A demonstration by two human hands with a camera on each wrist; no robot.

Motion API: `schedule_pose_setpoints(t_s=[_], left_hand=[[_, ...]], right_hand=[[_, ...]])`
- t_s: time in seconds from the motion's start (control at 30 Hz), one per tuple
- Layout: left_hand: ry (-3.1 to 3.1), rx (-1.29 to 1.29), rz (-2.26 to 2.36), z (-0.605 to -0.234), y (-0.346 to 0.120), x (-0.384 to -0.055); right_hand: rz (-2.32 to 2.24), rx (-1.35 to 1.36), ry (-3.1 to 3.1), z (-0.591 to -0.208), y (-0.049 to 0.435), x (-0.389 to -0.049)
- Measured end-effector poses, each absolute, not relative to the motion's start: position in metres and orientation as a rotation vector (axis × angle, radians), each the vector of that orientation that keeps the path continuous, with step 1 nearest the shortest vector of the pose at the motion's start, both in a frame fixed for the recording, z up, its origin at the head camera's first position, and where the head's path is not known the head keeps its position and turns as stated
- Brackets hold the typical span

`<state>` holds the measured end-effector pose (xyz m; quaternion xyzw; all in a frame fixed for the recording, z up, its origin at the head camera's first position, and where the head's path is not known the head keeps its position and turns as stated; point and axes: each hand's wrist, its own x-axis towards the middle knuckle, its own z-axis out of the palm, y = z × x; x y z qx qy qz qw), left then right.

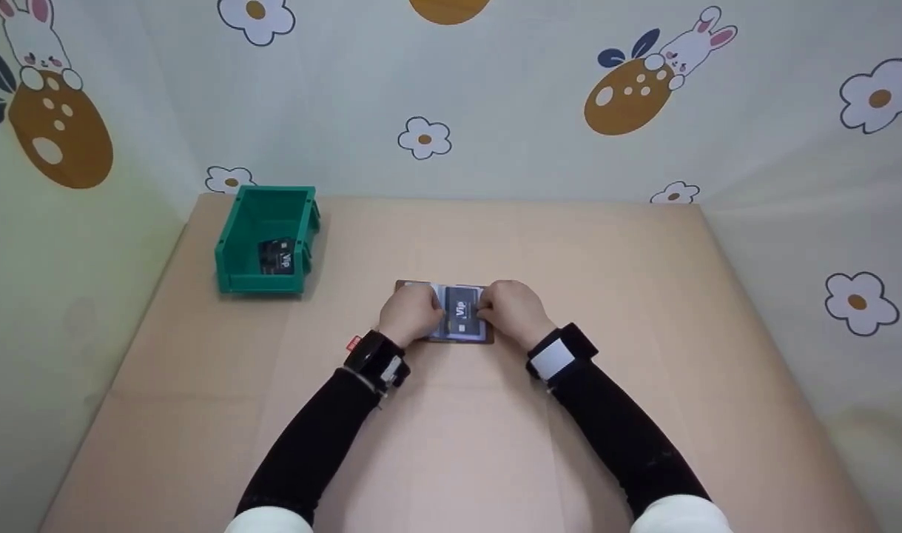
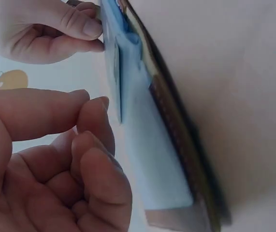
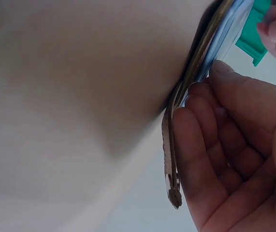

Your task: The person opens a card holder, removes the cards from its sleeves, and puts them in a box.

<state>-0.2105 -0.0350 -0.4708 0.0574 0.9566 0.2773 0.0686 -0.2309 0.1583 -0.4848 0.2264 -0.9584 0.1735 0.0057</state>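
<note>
A brown card holder (image 1: pixel 458 341) with clear plastic pages lies spread on the table between both hands. On its right page is a dark card marked "Vip" (image 1: pixel 462 311). My right hand (image 1: pixel 516 309) pinches the page's right edge between thumb and fingers, the fingers lying against the brown cover (image 3: pixel 169 150). Over the left page is my left hand (image 1: pixel 410 314), near the card's left edge. In the left wrist view its thumb and index fingertip (image 2: pixel 95 104) meet, the other fingers curled, with nothing visible between them; a small gap separates them from the plastic page (image 2: pixel 147 145).
At the table's back left stands a green bin (image 1: pixel 262 284) holding dark "Vip" cards (image 1: pixel 276 257). A patterned white curtain (image 1: pixel 510 96) hangs behind the table (image 1: pixel 606 252) and along its sides.
</note>
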Motion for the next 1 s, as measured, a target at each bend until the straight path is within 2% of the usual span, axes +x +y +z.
schedule_pose_setpoints(t_s=[1.0], left_hand=[[2.786, 0.007, 0.803, -0.482, -0.026, -0.215]], right_hand=[[0.546, 0.691, -2.981, -0.484, 0.158, -0.227]])
